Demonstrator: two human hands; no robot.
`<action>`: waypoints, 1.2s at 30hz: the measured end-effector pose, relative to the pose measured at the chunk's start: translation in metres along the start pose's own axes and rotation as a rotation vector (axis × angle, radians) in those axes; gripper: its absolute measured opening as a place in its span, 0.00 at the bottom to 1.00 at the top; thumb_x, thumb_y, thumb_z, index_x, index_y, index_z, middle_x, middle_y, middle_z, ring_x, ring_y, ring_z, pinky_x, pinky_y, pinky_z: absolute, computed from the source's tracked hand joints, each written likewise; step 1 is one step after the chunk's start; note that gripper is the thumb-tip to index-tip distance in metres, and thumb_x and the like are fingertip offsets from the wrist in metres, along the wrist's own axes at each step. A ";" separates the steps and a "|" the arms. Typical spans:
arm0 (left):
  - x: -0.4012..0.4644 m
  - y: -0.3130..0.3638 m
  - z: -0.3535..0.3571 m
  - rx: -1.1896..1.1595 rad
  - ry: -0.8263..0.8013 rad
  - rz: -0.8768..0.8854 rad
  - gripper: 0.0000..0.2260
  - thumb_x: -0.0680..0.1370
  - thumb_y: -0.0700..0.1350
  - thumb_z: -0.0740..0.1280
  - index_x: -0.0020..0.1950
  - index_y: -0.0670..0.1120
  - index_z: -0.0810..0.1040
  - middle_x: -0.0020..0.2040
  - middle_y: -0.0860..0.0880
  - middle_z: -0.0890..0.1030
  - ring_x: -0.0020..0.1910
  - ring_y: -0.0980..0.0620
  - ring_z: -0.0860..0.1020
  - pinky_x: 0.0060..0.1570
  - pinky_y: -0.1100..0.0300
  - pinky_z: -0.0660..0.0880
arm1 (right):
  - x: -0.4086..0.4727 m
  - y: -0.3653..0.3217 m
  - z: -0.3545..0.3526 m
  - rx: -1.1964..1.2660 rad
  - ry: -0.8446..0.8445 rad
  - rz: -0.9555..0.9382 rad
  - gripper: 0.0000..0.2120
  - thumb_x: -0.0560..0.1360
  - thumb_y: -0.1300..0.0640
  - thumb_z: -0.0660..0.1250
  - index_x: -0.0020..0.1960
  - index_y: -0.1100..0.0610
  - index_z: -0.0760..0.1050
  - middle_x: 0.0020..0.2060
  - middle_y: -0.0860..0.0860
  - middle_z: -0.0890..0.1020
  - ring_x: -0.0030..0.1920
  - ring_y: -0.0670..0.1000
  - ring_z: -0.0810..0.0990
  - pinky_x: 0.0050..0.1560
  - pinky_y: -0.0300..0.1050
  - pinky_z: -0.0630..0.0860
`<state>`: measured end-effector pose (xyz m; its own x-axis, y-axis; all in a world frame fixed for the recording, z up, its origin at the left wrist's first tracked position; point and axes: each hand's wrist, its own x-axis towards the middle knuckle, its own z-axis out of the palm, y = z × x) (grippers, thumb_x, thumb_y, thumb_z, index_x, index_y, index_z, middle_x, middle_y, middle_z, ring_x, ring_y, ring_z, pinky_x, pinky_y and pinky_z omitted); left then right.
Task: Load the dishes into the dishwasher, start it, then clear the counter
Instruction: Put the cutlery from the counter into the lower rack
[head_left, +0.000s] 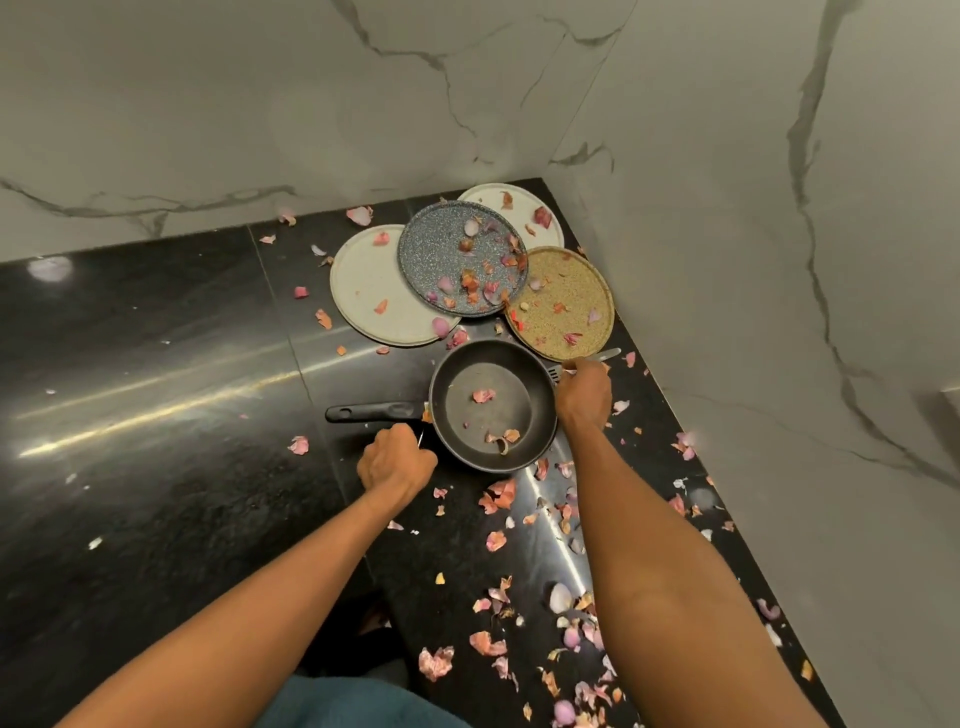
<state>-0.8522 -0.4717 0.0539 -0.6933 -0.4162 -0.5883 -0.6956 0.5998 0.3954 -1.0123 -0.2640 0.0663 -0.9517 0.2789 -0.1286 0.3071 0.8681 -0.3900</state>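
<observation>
The dishes sit grouped at the far right corner of the black bench (156, 364), where two marble walls (727, 208) meet. A black frying pan (492, 406) lies nearest the person, its handle (375, 412) pointing left, with a few onion skins (540, 613) inside it. Behind the pan four round plates overlap: a white plate (371, 291) on the left, a speckled blue plate (457, 260) resting partly on top of it, another white plate (519, 208) at the back against the wall, and a tan plate (563, 304) on the right. The blue plate carries the most skins; the others hold a few.

The left hand (397, 460) is at the near left edge of the pan, just below the handle, its fingers curled tight around something thin that shows only as a small pale sliver; what it is cannot be told. The right hand (583, 392) is at the pan's right rim, fingers curled down over a metal utensil (605, 356) whose silver end sticks out toward the right, beside the near edge of the tan plate. Its slotted dark part shows just left of the hand, touching the pan's rim.

Pink and orange skins are scattered over the bench, thickest along the right side near the person and sparse on the left. Both forearms reach in from the bottom of the view.
</observation>
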 end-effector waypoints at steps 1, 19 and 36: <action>0.000 -0.002 0.001 -0.009 -0.010 0.000 0.06 0.75 0.46 0.70 0.50 0.45 0.78 0.47 0.45 0.80 0.47 0.44 0.80 0.48 0.49 0.80 | 0.006 0.003 0.001 -0.016 -0.022 -0.017 0.14 0.78 0.67 0.66 0.61 0.58 0.82 0.60 0.58 0.83 0.59 0.60 0.81 0.55 0.51 0.77; -0.009 -0.019 -0.013 -0.740 -0.284 -0.124 0.07 0.77 0.33 0.59 0.52 0.41 0.73 0.40 0.40 0.80 0.33 0.48 0.76 0.30 0.56 0.72 | 0.016 0.033 0.003 -0.488 -0.069 -0.225 0.12 0.81 0.66 0.63 0.62 0.62 0.80 0.62 0.61 0.77 0.63 0.63 0.72 0.62 0.58 0.73; -0.062 -0.043 -0.004 -0.863 -0.347 -0.163 0.04 0.79 0.34 0.67 0.44 0.38 0.79 0.33 0.43 0.76 0.23 0.55 0.67 0.20 0.63 0.61 | -0.065 0.078 -0.045 -0.171 -0.016 0.117 0.11 0.82 0.53 0.62 0.60 0.59 0.73 0.55 0.62 0.83 0.55 0.66 0.82 0.57 0.58 0.78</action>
<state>-0.7800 -0.4750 0.0763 -0.5772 -0.1402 -0.8044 -0.7745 -0.2183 0.5938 -0.9266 -0.1954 0.0854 -0.9089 0.3766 -0.1791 0.4094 0.8877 -0.2109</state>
